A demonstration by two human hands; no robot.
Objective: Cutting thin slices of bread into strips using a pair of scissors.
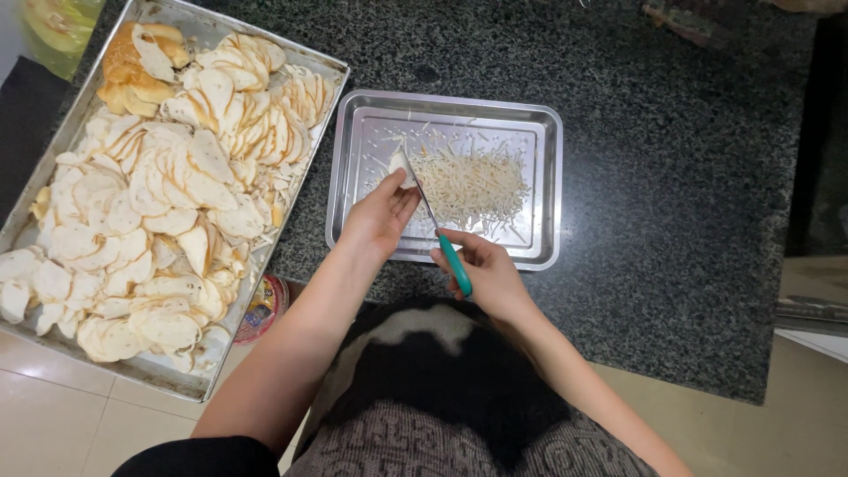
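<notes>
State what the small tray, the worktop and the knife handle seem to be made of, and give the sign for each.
Small tray: likely stainless steel, silvery with a dull sheen and pressed rim.
Worktop: looks like polished granite or similar stone, dark with fine pale speckles.
Knife handle, in the right hand: probably plastic, smooth and uniformly teal.

Small steel tray [539, 177] sits on a dark granite counter [671, 132]. Left hand [382, 216] is over the tray's near-left part, fingers pinning a pale slice [399, 164]. Right hand [486, 269] at the tray's near edge grips a teal-handled knife [442, 234], blade against the slice. Pile of thin shreds [473, 185] in the tray's middle. Big tray [26, 199] of pale slices left of the small tray, overhanging the counter.
</notes>
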